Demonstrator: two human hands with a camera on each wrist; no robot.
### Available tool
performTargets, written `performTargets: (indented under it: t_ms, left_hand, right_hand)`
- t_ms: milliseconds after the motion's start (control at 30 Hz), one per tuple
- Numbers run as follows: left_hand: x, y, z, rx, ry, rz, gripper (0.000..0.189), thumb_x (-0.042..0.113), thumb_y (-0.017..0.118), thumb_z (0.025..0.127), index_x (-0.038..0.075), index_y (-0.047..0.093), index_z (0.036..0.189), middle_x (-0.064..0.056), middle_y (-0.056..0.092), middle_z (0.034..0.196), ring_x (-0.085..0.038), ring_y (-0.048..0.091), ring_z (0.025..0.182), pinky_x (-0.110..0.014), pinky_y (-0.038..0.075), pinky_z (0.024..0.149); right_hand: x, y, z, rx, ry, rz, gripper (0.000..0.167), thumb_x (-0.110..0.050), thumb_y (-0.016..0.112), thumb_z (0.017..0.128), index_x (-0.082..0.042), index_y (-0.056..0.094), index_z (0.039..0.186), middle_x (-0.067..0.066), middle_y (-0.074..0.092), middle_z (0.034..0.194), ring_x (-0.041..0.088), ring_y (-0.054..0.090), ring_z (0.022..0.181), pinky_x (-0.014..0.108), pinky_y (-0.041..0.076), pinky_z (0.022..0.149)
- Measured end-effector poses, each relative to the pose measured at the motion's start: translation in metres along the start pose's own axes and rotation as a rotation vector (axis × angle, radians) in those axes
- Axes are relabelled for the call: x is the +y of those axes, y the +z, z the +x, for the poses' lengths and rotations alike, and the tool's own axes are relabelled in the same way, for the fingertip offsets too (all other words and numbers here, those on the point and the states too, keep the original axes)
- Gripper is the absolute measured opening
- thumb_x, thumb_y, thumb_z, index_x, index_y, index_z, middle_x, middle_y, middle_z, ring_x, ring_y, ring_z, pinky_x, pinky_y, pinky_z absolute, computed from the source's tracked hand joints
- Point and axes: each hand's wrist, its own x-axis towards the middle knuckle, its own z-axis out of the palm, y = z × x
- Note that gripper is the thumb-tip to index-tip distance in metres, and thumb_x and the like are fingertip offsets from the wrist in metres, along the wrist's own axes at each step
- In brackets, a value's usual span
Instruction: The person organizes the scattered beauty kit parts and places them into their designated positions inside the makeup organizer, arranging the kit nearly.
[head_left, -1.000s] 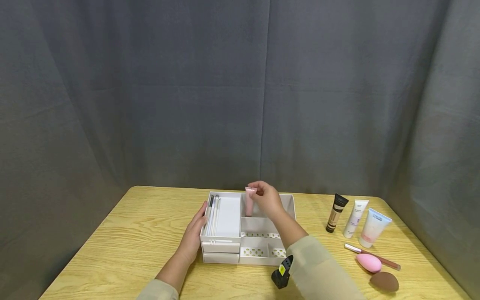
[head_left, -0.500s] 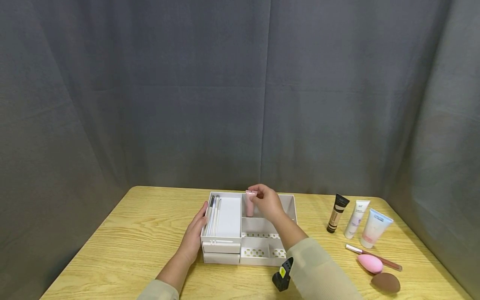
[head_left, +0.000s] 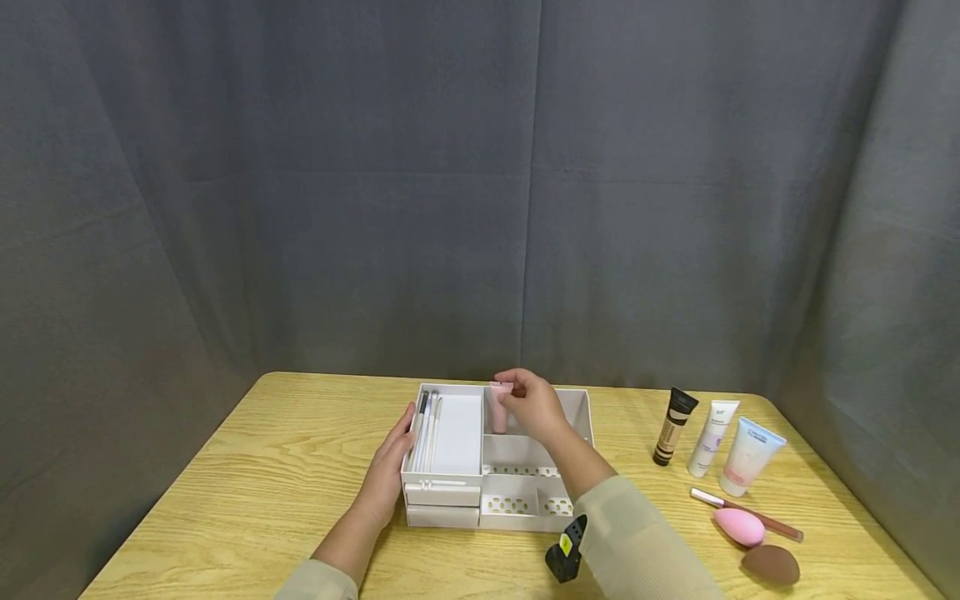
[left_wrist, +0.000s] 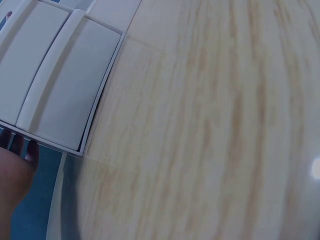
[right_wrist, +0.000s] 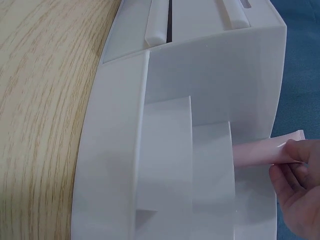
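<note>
A white desktop organizer [head_left: 519, 451] with drawers on its left stands on the table. My right hand [head_left: 534, 407] pinches the flat top end of a pink squeeze tube [head_left: 498, 410], which is upright in the organizer's back compartment. In the right wrist view the tube [right_wrist: 262, 151] reaches down behind a divider, its lower end hidden, with thumb and fingertips of the hand [right_wrist: 300, 185] on its end. My left hand [head_left: 387, 471] lies with extended fingers along the organizer's left side; in the left wrist view its fingertips [left_wrist: 32, 151] touch the edge beside the drawers.
Several makeup brushes [head_left: 426, 433] lie in the organizer's top left tray. To the right stand a black and beige tube [head_left: 674, 427], a white tube [head_left: 713, 437] and a blue-white tube [head_left: 752, 457]. Nearer are a slim brown-and-silver stick [head_left: 780, 527], a pink sponge [head_left: 739, 527] and a brown sponge [head_left: 771, 565].
The pink tube and the right hand have sunk slightly lower into the back compartment since the first frame. The left hand stays at the organizer's side.
</note>
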Motion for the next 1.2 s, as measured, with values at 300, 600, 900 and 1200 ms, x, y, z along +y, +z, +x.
performTargets:
  t_ms: [300,600,900,1200]
  left_hand:
    - [0.001,0.0,0.0,-0.008,0.003,0.002,0.054,0.03,0.031,0.104,0.026,0.023,0.157,0.003,0.015,0.166,-0.028,0.006,0.154,-0.055,0.005,0.124]
    - [0.0,0.0,0.0,-0.01,0.003,0.004,0.054,0.029,0.031,0.104,0.026,0.024,0.157,0.001,0.015,0.166,-0.029,0.006,0.154,-0.055,0.005,0.124]
    - [-0.001,-0.001,0.001,-0.005,0.003,0.003,0.054,0.029,0.03,0.104,0.027,0.023,0.157,0.0,0.014,0.166,-0.03,0.006,0.154,-0.055,0.005,0.124]
    - [0.001,0.001,0.0,-0.006,-0.005,-0.006,0.053,0.03,0.03,0.104,0.029,0.023,0.157,0.001,0.014,0.166,-0.029,0.005,0.154,-0.055,0.005,0.124]
  right_hand:
    - [0.0,-0.001,0.0,-0.017,-0.002,0.026,0.027,0.0,0.066,0.087,-0.002,0.069,0.114,0.013,0.068,0.096,0.019,0.057,0.085,0.021,0.045,0.068]
    - [0.001,-0.004,-0.002,-0.016,0.01,0.013,0.027,-0.002,0.067,0.088,-0.001,0.068,0.115,0.013,0.068,0.099,0.021,0.06,0.089,0.022,0.048,0.07]
    - [0.003,-0.007,-0.004,-0.016,0.016,0.009,0.028,-0.003,0.068,0.087,-0.002,0.068,0.116,0.012,0.065,0.098,0.023,0.06,0.092,0.027,0.052,0.075]
    - [0.002,-0.014,-0.005,-0.016,0.011,0.021,0.03,-0.006,0.071,0.087,-0.003,0.067,0.117,0.013,0.069,0.108,0.026,0.064,0.101,0.036,0.056,0.086]
